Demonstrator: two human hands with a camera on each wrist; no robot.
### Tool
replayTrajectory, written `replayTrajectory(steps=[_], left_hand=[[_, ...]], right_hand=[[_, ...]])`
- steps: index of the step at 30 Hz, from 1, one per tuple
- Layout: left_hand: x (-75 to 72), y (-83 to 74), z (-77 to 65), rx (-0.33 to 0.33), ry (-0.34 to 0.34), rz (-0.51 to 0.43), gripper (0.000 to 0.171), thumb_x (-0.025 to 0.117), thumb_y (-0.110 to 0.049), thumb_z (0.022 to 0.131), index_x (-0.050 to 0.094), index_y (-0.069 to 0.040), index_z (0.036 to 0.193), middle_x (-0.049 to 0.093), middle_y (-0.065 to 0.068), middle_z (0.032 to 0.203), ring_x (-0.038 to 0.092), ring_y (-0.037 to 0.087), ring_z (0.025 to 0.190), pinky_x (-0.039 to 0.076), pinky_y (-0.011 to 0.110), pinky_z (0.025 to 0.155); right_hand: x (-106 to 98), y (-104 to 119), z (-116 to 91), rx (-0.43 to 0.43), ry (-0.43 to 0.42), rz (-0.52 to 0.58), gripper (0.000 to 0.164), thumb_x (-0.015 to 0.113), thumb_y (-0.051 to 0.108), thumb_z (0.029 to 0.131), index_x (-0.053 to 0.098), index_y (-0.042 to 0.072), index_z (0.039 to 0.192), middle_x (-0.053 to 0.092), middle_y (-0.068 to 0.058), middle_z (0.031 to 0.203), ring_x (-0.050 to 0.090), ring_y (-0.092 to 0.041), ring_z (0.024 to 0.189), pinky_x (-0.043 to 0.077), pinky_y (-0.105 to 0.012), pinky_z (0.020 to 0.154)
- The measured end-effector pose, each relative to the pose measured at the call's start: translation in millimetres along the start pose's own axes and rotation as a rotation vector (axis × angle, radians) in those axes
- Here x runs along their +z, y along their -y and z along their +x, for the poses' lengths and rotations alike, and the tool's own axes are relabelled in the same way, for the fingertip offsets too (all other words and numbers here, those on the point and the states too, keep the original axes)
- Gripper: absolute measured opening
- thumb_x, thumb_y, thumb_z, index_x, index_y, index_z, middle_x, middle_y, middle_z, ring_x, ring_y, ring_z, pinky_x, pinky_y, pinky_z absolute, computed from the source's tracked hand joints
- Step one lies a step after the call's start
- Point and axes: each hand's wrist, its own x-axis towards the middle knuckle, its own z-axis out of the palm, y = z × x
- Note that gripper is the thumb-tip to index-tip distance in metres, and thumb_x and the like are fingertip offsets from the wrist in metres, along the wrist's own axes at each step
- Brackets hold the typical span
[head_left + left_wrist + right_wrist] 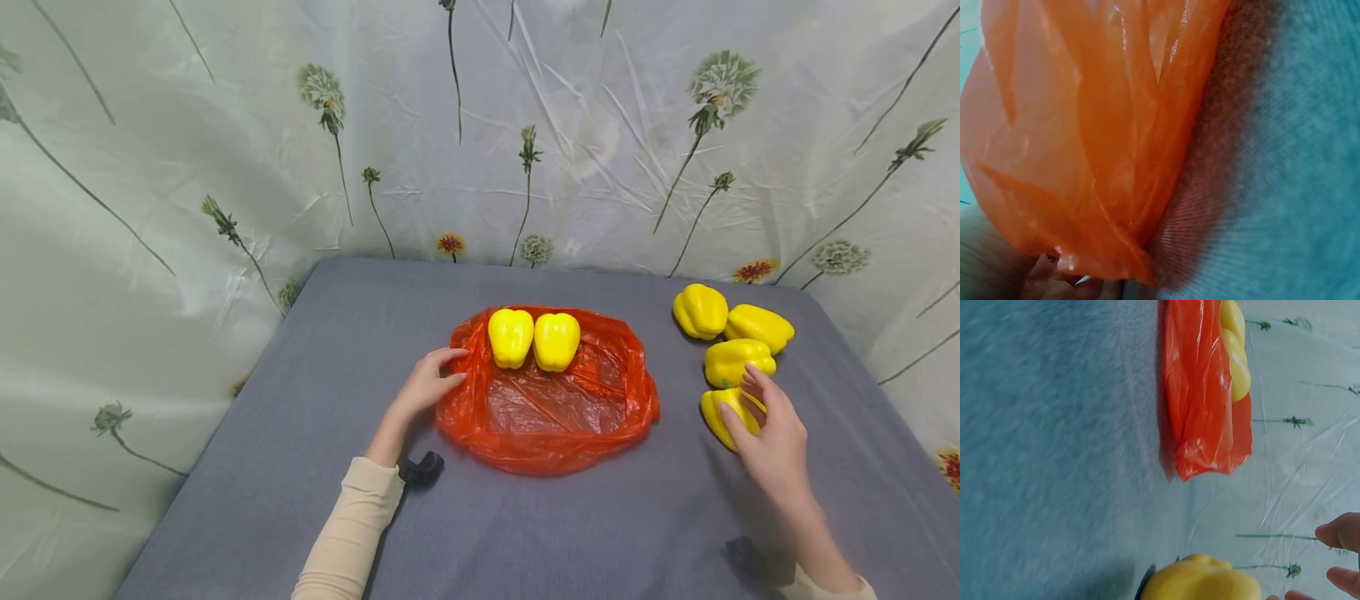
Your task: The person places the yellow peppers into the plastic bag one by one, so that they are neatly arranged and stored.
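A red plastic bag (pixel 543 454) lies spread on the table, its rim rolled outward. Two yellow bell peppers, one (pixel 511 340) beside the other (pixel 557 342), sit along its far side. My left hand (pixel 426 385) holds the bag's left edge between thumb and fingers; in the left wrist view, bag film (pixel 1104 137) partly hides the fingers. On the right, my right hand (pixel 782 437) hovers with thumb and fingers spread over the nearest loose pepper (pixel 716 417). Its fingertips overlap another pepper (pixel 727 365) just behind.
Two more yellow peppers, one (pixel 701 312) and another (pixel 761 327), lie at the back right of the grey table (pixel 360 333). Behind the table hangs a pale curtain (pixel 420 183) with a flower print. Dark wrist bands (pixel 424 470) stick out by both wrists.
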Motion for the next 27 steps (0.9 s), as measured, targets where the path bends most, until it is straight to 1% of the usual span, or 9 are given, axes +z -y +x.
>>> replayTrajectory(steps=[4,8,10,11,12,14,17,22,27], left_hand=[[-1.0,-1.5,0.0,0.003,0.002,0.0,0.041,0.061,-0.01,0.087,0.057,-0.002,0.127,0.054,0.021,0.134,0.048,0.038,0.126,0.038,0.052,0.107],[-1.0,-1.2,0.3,0.004,0.007,0.009,0.041,0.061,-0.01,0.087,0.056,-0.002,0.127,0.053,0.021,0.134,0.048,0.038,0.125,0.039,0.052,0.107],[-0.7,-0.7,0.5,0.003,0.007,0.007,0.041,0.061,-0.01,0.087,0.056,-0.002,0.127,0.054,0.021,0.134,0.049,0.037,0.125,0.039,0.051,0.106],[-0.6,-0.7,0.6,0.003,0.006,0.005,0.04,0.061,-0.01,0.087,0.057,-0.002,0.127,0.054,0.021,0.134,0.049,0.037,0.125,0.039,0.051,0.107],[-0.4,-0.6,0.6,0.003,0.006,0.005,0.04,0.061,-0.01,0.087,0.057,-0.002,0.126,0.054,0.021,0.134,0.049,0.037,0.125,0.039,0.051,0.106],[0.0,-0.5,0.7,0.004,0.006,0.007,0.04,0.061,-0.01,0.087,0.057,-0.002,0.126,0.054,0.021,0.133,0.049,0.037,0.125,0.039,0.051,0.107],[0.6,0.0,0.4,-0.007,0.009,0.005,0.041,0.061,-0.011,0.087,0.057,-0.002,0.127,0.054,0.02,0.134,0.048,0.037,0.126,0.038,0.051,0.107],[1.4,1.3,0.1,-0.009,0.008,0.012,0.041,0.061,-0.012,0.087,0.057,-0.003,0.127,0.054,0.02,0.134,0.048,0.037,0.126,0.037,0.052,0.108],[1.2,0.8,0.5,0.019,0.0,0.016,0.041,0.062,-0.011,0.086,0.057,-0.001,0.126,0.055,0.021,0.132,0.049,0.037,0.126,0.037,0.051,0.108]], right_hand=[[-5.8,-4.2,-0.8,0.049,-0.023,-0.045,0.061,0.065,0.003,0.084,0.041,0.008,0.14,0.051,-0.021,0.125,0.035,0.02,0.103,0.028,0.008,0.087],[-10.7,-8.5,-1.4,0.076,-0.017,-0.112,0.06,0.062,0.007,0.087,0.037,0.008,0.142,0.05,-0.024,0.127,0.049,-0.016,0.116,0.021,0.008,0.092],[-12.0,-10.9,-1.7,0.072,-0.009,-0.133,0.058,0.059,0.009,0.089,0.036,0.006,0.142,0.049,-0.027,0.128,0.047,-0.035,0.117,0.017,0.008,0.093],[-12.3,-12.2,-1.9,0.068,0.0,-0.143,0.057,0.058,0.009,0.09,0.035,0.004,0.142,0.048,-0.029,0.127,0.045,-0.041,0.115,0.021,0.003,0.1],[-12.6,-13.4,-2.0,0.07,0.007,-0.151,0.056,0.056,0.009,0.091,0.035,0.002,0.142,0.047,-0.03,0.127,0.045,-0.043,0.115,0.027,-0.004,0.105],[-12.8,-15.9,-2.5,0.078,0.028,-0.163,0.053,0.051,0.009,0.093,0.033,-0.001,0.142,0.045,-0.032,0.127,0.043,-0.046,0.115,0.036,-0.029,0.11],[-12.9,-19.7,-3.4,0.102,0.06,-0.167,0.049,0.041,0.008,0.096,0.03,-0.004,0.142,0.042,-0.035,0.128,0.041,-0.048,0.113,0.035,-0.063,0.094],[-12.7,-24.9,-4.1,0.125,0.086,-0.163,0.047,0.034,0.005,0.096,0.029,-0.005,0.142,0.041,-0.035,0.128,0.039,-0.048,0.112,0.035,-0.065,0.091],[-12.5,-28.4,-3.7,0.159,0.142,-0.187,0.051,0.033,0.003,0.095,0.024,-0.004,0.144,0.035,-0.037,0.133,0.034,-0.051,0.118,0.029,-0.067,0.098]])
